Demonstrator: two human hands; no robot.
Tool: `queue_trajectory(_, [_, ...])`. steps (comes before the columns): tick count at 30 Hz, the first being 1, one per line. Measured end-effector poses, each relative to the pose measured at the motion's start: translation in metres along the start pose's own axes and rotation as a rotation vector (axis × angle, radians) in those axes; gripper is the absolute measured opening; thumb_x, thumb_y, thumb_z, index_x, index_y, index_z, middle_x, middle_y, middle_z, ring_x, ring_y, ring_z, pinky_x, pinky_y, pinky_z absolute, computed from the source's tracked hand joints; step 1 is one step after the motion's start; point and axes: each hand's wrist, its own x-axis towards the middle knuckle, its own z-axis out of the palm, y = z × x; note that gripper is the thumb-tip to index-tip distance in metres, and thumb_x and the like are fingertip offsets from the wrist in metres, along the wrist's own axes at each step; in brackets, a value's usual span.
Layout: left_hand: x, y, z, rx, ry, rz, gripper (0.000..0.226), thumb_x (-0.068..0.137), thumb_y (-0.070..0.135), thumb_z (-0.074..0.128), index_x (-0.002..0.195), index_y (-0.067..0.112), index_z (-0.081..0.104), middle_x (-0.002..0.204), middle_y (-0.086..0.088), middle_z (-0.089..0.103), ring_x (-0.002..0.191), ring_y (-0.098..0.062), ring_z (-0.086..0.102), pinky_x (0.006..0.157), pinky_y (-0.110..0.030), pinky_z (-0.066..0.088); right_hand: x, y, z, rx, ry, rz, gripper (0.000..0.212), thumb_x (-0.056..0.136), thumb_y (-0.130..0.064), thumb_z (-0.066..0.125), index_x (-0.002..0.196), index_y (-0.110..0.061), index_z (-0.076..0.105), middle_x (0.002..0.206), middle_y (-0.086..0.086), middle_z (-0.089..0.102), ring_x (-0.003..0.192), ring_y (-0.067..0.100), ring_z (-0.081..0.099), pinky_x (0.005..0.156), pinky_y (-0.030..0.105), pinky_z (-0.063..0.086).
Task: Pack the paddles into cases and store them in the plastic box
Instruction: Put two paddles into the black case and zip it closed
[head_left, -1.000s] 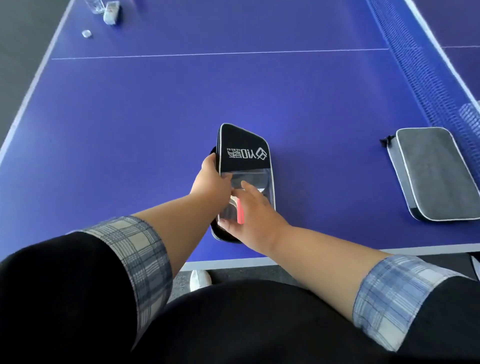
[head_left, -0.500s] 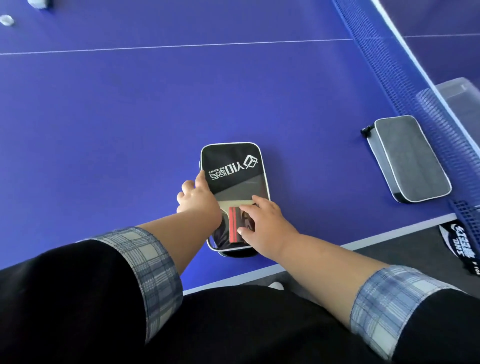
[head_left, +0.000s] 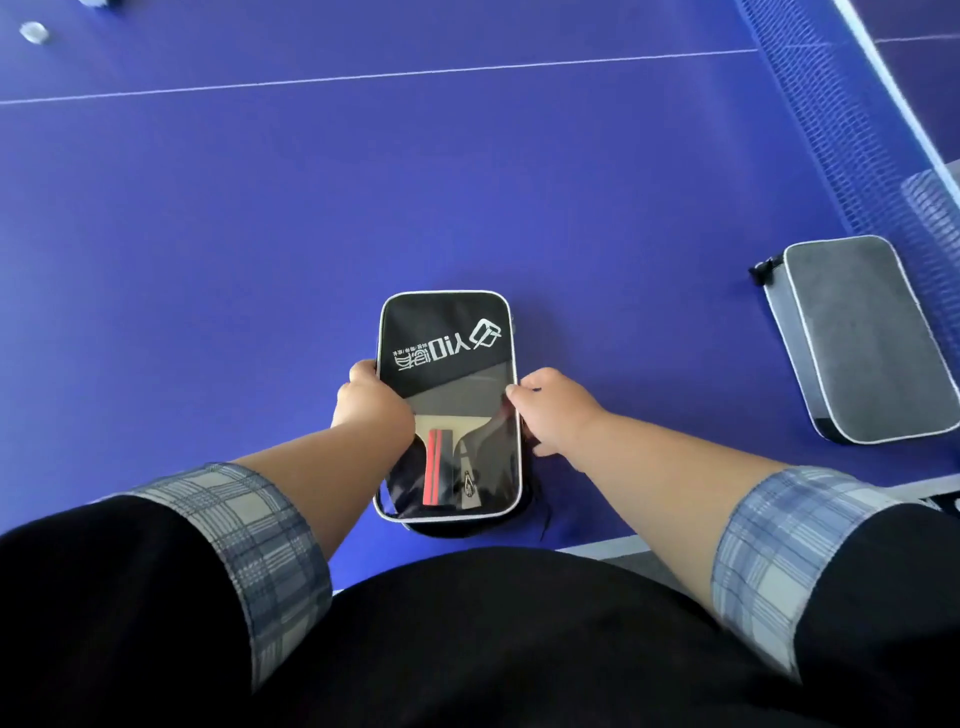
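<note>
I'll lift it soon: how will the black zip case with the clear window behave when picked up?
The black fabric case likely stays flat, stiffened by the wooden paddle inside. Its glossy clear window may be slippery. The lid sits offset from the base, so it may gape.

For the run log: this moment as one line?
left hand grips black case | right hand pinches its edge | paddle inside | grey case apart
</note>
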Motion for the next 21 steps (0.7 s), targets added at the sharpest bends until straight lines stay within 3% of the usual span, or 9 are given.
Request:
queue_trajectory(2, [-0.005, 0.005, 0.009, 0.149, 0.151, 0.083, 0.071, 0.089, 0.012, 0.050, 0.151, 0.031, 0.023, 0.146, -0.005, 0.037, 0.127, -0.031, 0.041, 0.102, -0.044, 0.037, 0.015, -0.004, -0.011, -0.057, -0.046, -0.038, 0.034, 0.091, -0.036, 0.045, 0.095, -0.007, 0.062, 0.086, 0.011, 0.072, 0.079, 0.033, 0.072, 0.071, 0.042, 0.062])
queue_trajectory(4, [-0.010, 0.012, 0.020, 0.288, 0.196, 0.309, 0.069, 0.093, 0.024, 0.051, 0.154, 0.032, 0.019, 0.157, -0.002, 0.023, 0.140, -0.028, 0.026, 0.115, -0.042, 0.022, 0.030, -0.008, -0.023, -0.124, 0.009, -0.117, 0.022, 0.090, -0.031, 0.043, 0.090, -0.016, 0.059, 0.084, 0.008, 0.065, 0.076, 0.032, 0.065, 0.071, 0.037, 0.055])
queue_trajectory(5, [-0.010, 0.018, 0.026, 0.358, 0.180, 0.420, 0.067, 0.096, 0.031, 0.050, 0.155, 0.032, 0.018, 0.161, -0.002, 0.019, 0.145, -0.027, 0.019, 0.119, -0.042, 0.015, 0.038, -0.008, -0.029, -0.157, 0.044, -0.153, 0.022, 0.093, -0.030, 0.043, 0.105, -0.024, 0.061, 0.096, 0.001, 0.064, 0.084, 0.027, 0.062, 0.075, 0.036, 0.051])
queue_trajectory(7, [-0.008, 0.031, 0.038, 0.472, 0.152, 0.544, 0.064, 0.099, 0.042, 0.044, 0.156, 0.034, 0.016, 0.165, -0.002, 0.012, 0.150, -0.026, 0.008, 0.121, -0.042, 0.004, 0.052, -0.011, -0.041, -0.211, 0.065, -0.225, 0.039, 0.099, -0.029, 0.045, 0.138, -0.028, 0.048, 0.125, -0.004, 0.059, 0.104, 0.022, 0.058, 0.087, 0.035, 0.049])
queue_trajectory(10, [0.005, 0.050, 0.053, 0.542, 0.135, 0.580, 0.063, 0.100, 0.050, 0.035, 0.156, 0.038, 0.009, 0.167, 0.000, 0.003, 0.152, -0.023, -0.005, 0.122, -0.045, -0.005, 0.071, -0.018, -0.052, -0.313, 0.017, -0.381, 0.055, 0.101, -0.021, 0.047, 0.152, -0.031, 0.031, 0.147, -0.004, 0.047, 0.125, 0.020, 0.051, 0.100, 0.036, 0.045])
queue_trajectory(13, [0.020, 0.050, 0.065, 0.569, 0.104, 0.599, 0.064, 0.099, 0.054, 0.028, 0.156, 0.038, 0.004, 0.167, 0.000, -0.004, 0.152, -0.023, -0.012, 0.121, -0.047, -0.009, 0.087, -0.029, -0.054, -0.330, -0.071, -0.472, 0.050, 0.098, -0.019, 0.050, 0.146, -0.032, 0.043, 0.135, -0.006, 0.057, 0.118, 0.017, 0.056, 0.098, 0.033, 0.045])
queue_trajectory(16, [0.026, 0.039, 0.074, 0.603, 0.157, 0.635, 0.067, 0.095, 0.058, 0.016, 0.156, 0.037, 0.002, 0.167, -0.001, -0.005, 0.152, -0.024, -0.012, 0.119, -0.047, -0.012, 0.099, -0.037, -0.054, -0.403, -0.097, -0.464, 0.025, 0.095, -0.024, 0.051, 0.115, -0.024, 0.064, 0.105, -0.005, 0.071, 0.099, 0.021, 0.064, 0.086, 0.038, 0.053])
queue_trajectory(21, [0.026, 0.037, 0.075, 0.587, 0.182, 0.659, 0.068, 0.093, 0.060, 0.013, 0.156, 0.036, 0.006, 0.167, -0.002, 0.002, 0.152, -0.024, -0.007, 0.119, -0.047, -0.011, 0.102, -0.045, -0.057, -0.463, -0.111, -0.370, 0.020, 0.093, -0.029, 0.051, 0.104, -0.018, 0.064, 0.093, 0.003, 0.071, 0.087, 0.025, 0.068, 0.079, 0.045, 0.058])
